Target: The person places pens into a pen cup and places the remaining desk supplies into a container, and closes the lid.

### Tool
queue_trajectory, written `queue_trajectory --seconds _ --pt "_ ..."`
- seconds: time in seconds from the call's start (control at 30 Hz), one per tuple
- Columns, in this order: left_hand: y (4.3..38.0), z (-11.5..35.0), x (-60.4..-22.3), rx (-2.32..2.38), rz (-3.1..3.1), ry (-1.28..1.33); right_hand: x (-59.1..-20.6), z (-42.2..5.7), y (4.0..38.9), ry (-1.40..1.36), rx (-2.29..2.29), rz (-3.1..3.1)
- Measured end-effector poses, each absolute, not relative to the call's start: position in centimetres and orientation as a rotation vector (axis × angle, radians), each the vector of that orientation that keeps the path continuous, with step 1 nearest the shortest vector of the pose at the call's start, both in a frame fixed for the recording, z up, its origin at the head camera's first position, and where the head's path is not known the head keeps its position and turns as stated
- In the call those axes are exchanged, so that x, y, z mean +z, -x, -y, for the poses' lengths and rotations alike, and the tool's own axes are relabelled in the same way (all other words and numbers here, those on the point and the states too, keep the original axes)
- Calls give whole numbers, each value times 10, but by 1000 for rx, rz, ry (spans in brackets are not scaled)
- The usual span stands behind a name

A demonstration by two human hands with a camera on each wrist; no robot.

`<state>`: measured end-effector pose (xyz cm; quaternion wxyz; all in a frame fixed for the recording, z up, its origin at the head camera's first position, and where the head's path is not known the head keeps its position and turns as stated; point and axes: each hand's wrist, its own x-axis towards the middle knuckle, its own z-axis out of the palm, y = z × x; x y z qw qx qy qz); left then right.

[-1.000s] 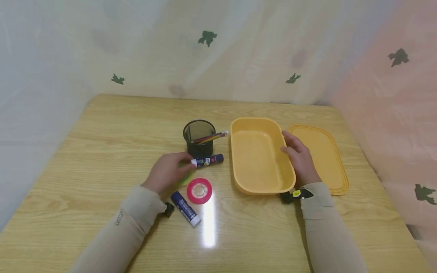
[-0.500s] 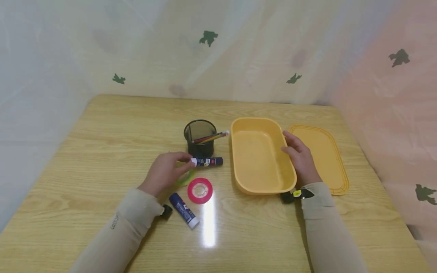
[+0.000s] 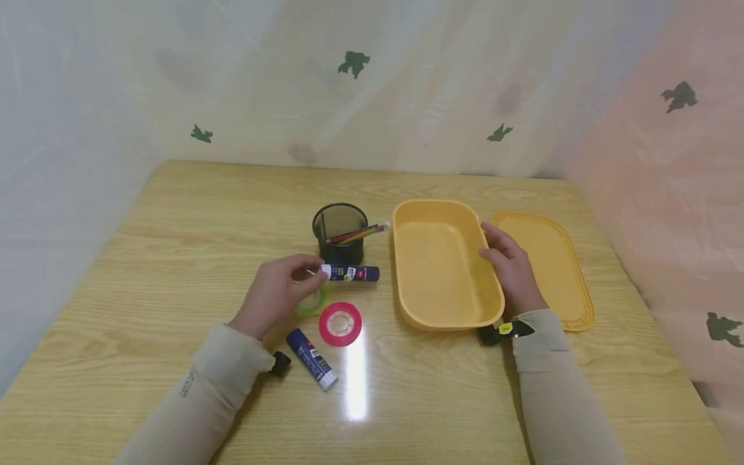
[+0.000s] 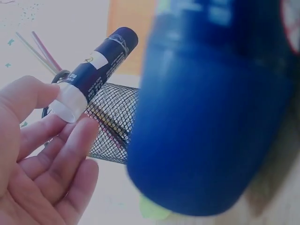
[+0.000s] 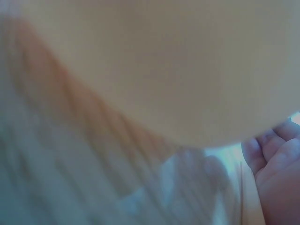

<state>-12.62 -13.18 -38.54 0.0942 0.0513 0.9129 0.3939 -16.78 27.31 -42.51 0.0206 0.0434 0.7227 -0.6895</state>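
My left hand (image 3: 281,289) pinches a dark blue glue stick (image 3: 354,273) by its white end. In the left wrist view the glue stick (image 4: 101,63) slants upward from thumb and fingertips, in front of a black mesh pencil cup (image 4: 112,136). My right hand (image 3: 514,268) holds the right side of a yellow plastic box (image 3: 444,271), thumb over the rim. The box's wall (image 5: 178,70) fills much of the right wrist view, with my right hand (image 5: 281,159) at its edge. Below the left hand, partly covered, lies a green tape roll (image 3: 314,301).
A second glue stick (image 3: 312,360) lies near my left wrist and looms blurred in the left wrist view. Beside it is a pink tape roll (image 3: 340,324). Pencils (image 3: 360,234) lean out of the mesh cup. A yellow lid (image 3: 546,265) lies flat right of the box.
My left hand has drawn slightly left with the glue stick, uncovering more of the green tape roll. The lower glue stick has shifted a little left and turned. My right hand stays at the box.
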Motion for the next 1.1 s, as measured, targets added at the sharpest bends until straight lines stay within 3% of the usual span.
queue_trajectory --seconds 1.1 --pt "120 125 -370 1414 -2568 -170 -424 -271 168 -139 -2130 -2257"
